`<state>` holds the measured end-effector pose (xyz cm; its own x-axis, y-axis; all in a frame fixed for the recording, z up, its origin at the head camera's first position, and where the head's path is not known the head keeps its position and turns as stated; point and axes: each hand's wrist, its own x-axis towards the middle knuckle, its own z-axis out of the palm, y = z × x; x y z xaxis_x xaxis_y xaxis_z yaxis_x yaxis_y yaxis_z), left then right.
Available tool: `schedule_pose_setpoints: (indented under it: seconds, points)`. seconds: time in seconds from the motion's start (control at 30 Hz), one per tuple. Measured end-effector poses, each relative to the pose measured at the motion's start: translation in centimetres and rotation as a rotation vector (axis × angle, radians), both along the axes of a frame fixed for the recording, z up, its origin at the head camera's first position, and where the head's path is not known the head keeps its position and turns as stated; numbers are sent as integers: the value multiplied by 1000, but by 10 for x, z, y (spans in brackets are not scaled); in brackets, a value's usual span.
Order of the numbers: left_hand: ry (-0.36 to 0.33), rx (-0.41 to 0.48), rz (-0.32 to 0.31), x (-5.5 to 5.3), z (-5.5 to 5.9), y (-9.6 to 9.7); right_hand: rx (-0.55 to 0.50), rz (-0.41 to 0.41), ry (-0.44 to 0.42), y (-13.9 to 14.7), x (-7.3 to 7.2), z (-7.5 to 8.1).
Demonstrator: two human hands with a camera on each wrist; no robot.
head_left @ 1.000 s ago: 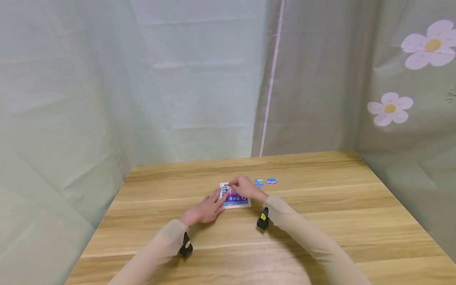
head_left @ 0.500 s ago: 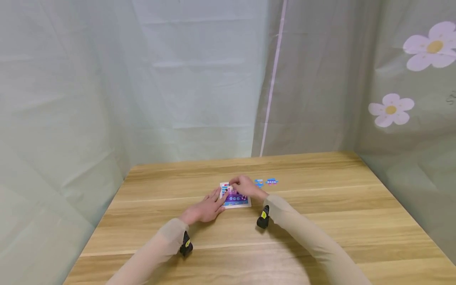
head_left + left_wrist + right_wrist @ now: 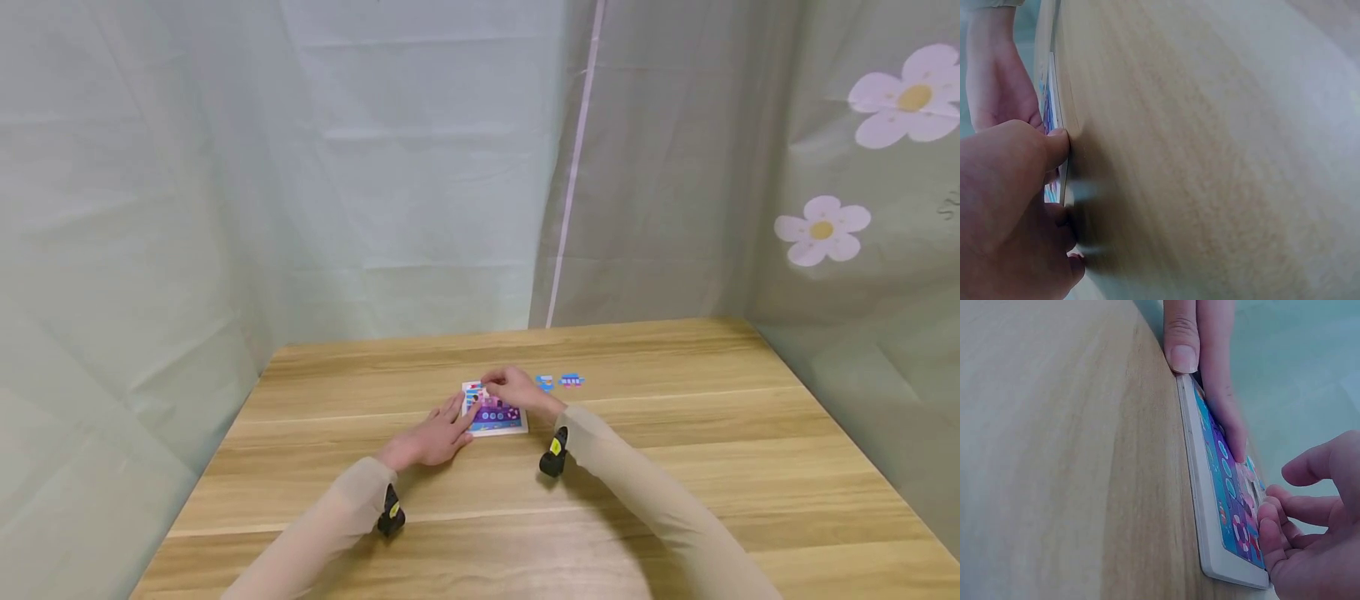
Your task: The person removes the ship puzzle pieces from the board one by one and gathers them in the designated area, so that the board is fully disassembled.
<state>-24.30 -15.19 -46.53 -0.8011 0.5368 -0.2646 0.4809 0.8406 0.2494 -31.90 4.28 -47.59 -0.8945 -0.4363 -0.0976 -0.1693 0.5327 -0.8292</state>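
A small jigsaw puzzle in a white-framed tray (image 3: 501, 433), printed blue, purple and pink, lies on the wooden table. My left hand (image 3: 438, 435) lies flat at its left side, the index finger stretched over the picture; in the right wrist view the left thumb (image 3: 1183, 357) presses the frame's edge. Over the puzzle's upper part is my right hand (image 3: 1316, 537), its fingers bent and their tips at the pieces. Its thumb (image 3: 1307, 467) stands apart from the fingers, with no piece seen between them. Part of the picture is hidden under both hands.
Two loose groups of puzzle shapes lie right of the tray: a blue piece (image 3: 544, 382) and a blue-and-purple piece (image 3: 572, 380). The wooden table (image 3: 720, 450) reaches back to pale hanging cloth (image 3: 420, 167).
My right hand's fingertips shift slightly over the puzzle's upper part, and more of the pink picture shows beneath them. My left hand stays in place on the tray.
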Motion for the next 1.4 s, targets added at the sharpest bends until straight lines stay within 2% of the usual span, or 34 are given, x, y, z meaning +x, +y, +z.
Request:
schedule_pose_setpoints:
  seconds: [0.37,0.7,0.97,1.2,1.4]
  points:
    - [-6,-4,3,0,1,0,28,-7,30,-2,-2,1]
    - [6,-14,8,-4,-1,-1,-23,10,28,0,-4,7]
    - [16,-3,-9,-6,-3,-1,-62,-32,23,-5,-6,2]
    - [21,-5,-17,-5,-4,-1,-33,-62,43,-9,-8,0]
    - [24,-20,-14,-2,-4,-2,-76,-109,-1,-5,-12,-5]
